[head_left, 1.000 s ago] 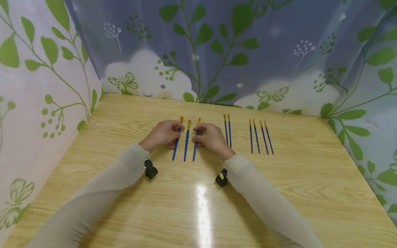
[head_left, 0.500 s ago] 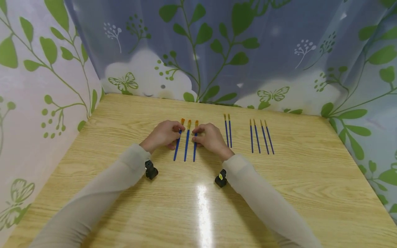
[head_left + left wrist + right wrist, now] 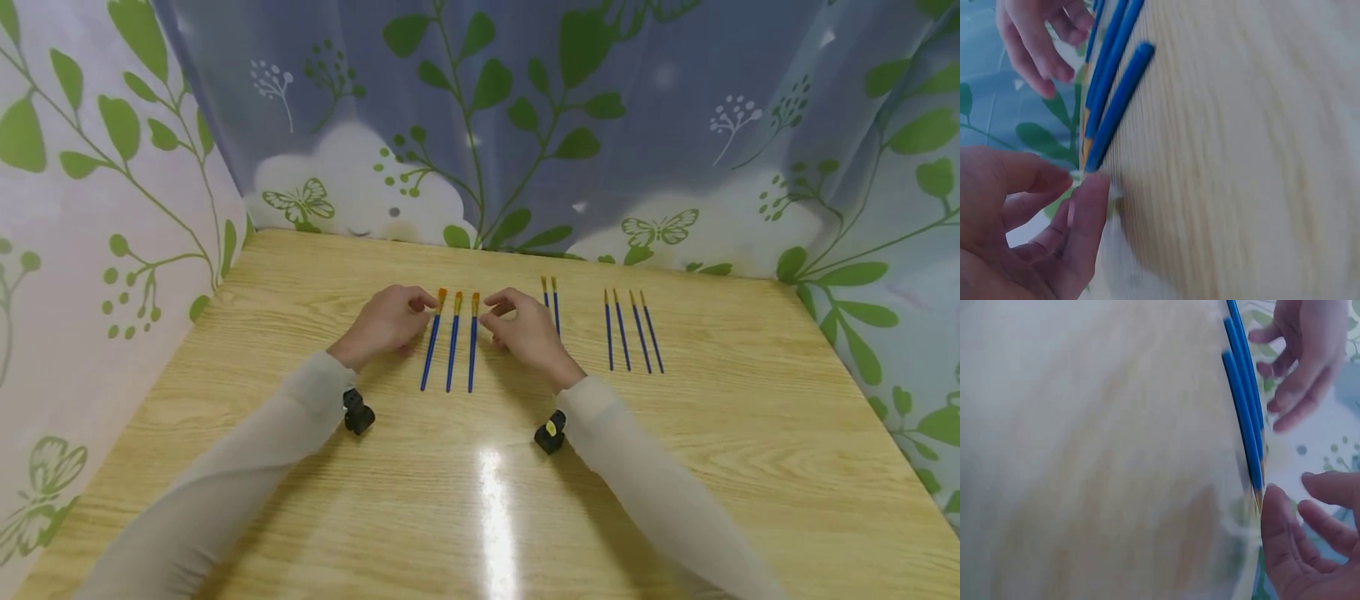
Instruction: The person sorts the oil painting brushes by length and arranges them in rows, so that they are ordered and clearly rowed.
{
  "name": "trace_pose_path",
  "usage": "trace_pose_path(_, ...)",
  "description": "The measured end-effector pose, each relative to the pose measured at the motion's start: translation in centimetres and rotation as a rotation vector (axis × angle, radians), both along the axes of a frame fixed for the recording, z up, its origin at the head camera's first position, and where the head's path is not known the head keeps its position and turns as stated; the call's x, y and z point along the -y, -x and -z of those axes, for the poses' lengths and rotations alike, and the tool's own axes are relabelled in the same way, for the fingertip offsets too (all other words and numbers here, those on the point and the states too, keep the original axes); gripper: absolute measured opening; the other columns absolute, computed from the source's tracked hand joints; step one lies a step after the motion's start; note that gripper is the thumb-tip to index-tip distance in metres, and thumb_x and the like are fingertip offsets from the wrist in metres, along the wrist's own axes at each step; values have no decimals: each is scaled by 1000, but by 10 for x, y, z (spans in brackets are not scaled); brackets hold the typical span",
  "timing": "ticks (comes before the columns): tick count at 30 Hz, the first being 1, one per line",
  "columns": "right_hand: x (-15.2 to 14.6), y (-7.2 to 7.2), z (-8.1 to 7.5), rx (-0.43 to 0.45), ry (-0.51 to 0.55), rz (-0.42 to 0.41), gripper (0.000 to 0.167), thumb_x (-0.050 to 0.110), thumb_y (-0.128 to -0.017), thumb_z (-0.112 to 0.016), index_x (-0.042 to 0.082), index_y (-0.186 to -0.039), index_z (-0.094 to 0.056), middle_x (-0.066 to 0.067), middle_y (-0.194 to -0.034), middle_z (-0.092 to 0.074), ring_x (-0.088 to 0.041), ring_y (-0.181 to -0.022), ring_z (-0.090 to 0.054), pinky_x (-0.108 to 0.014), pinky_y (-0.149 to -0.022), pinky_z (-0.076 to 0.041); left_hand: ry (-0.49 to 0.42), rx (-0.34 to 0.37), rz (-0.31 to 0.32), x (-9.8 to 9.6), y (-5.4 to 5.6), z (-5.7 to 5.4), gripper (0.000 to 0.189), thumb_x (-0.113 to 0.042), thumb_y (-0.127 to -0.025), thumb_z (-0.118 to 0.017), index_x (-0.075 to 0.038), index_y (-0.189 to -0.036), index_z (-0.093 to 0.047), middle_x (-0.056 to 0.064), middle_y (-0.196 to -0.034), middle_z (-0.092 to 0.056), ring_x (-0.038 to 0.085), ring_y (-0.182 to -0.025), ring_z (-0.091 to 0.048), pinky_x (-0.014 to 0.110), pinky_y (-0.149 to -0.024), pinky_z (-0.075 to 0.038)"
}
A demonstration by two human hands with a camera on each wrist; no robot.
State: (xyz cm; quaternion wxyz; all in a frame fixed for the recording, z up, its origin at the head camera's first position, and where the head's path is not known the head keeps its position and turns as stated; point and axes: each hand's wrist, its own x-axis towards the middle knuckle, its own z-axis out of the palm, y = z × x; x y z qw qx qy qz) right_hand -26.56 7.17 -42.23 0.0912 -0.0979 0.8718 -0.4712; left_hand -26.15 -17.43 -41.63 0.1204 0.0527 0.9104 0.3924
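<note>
Three flat paintbrushes with blue handles and orange bristles lie side by side on the table, bristles pointing away: a left paintbrush [image 3: 431, 354], a middle paintbrush [image 3: 453, 354] and a right paintbrush [image 3: 472, 354]. My left hand [image 3: 385, 323] is beside the left one, its fingers loosely bent near the bristle end and holding nothing. A small gap separates my right hand [image 3: 527, 332] from the right paintbrush; thumb and fingers are parted, as the right wrist view shows for the same hand [image 3: 1310, 544]. In the left wrist view, the left thumb tip overlaps the nearest paintbrush [image 3: 1124, 103]; contact is unclear.
Two thinner paintbrushes [image 3: 557, 312] lie just beyond my right hand, which partly covers them. Further right, several thin paintbrushes [image 3: 619, 333] lie in a row on the wooden table [image 3: 750, 417]. A patterned curtain [image 3: 525, 167] hangs behind the table's back edge.
The left and right paintbrushes were shifted until their bristle ends came nearly level with the middle one. Both hands then let go; the right moved off to the right, the left slightly left.
</note>
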Motion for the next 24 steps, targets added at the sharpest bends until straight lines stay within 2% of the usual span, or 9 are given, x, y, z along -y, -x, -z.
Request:
trace_pose_path(3,-16,1,-5,-62,-11,-13,38,24,-112,-65,8,-147,-64,-14,-128,-68,-32,-92,-77,-42,-79,-66,61,-68,-5,10,3,-2,35,-19,-113,-54,-9,-144,-67,17,-139,-66,22,-67,-66,33,-66,-56)
trace_pose_path(7,-39,5,-11,-167,-103,-25,38,27,-114,-60,10,-147,-64,-15,-125,-71,-31,-94,-75,-40,-73,-61,92,-97,-21,23,10,-10,37,-22,-115,-52,-8,-147,-65,16,-137,-67,26,-73,-70,36,-69,-57)
trace_pose_path(10,-62,8,-17,-225,-168,-15,38,28,-114,-58,11,-147,-65,-15,-125,-72,-30,-97,-73,-42,-75,-59,102,-127,-18,29,16,-17,38,-21,-115,-52,-7,-148,-65,18,-139,-65,31,-85,-73,41,-76,-61)
trace_pose_path(12,-80,10,-20,-237,-194,3,37,29,-115,-57,12,-146,-66,-14,-126,-72,-31,-100,-74,-44,-78,-59,115,-167,-8,32,19,-20,38,-19,-115,-52,-5,-148,-65,19,-141,-63,35,-99,-72,47,-86,-60)
trace_pose_path(16,-117,11,-28,-254,-249,51,37,32,-116,-54,10,-143,-68,-16,-127,-72,-35,-103,-74,-46,-79,-59,155,-235,3,38,25,-21,39,-18,-115,-51,-2,-149,-64,24,-148,-56,44,-133,-55,60,-108,-50)
trace_pose_path(18,-135,10,-34,-281,-280,73,40,36,-116,-53,11,-143,-68,-17,-127,-73,-36,-105,-74,-49,-80,-59,183,-246,-12,43,28,-21,41,-20,-116,-50,-3,-150,-63,25,-154,-52,48,-143,-47,64,-115,-45)
trace_pose_path(21,-160,10,-41,-335,-326,95,48,44,-116,-51,9,-145,-66,-20,-129,-72,-38,-108,-71,-56,-86,-58,219,-249,-43,52,33,-20,43,-24,-117,-48,-5,-153,-60,25,-162,-45,51,-152,-35,66,-122,-38)
trace_pose_path(24,-183,10,-45,-372,-378,117,57,51,-115,-49,7,-150,-62,-23,-133,-68,-43,-114,-67,-64,-92,-54,247,-238,-50,63,35,-21,47,-29,-117,-47,-6,-158,-55,27,-166,-38,54,-154,-30,69,-123,-34)
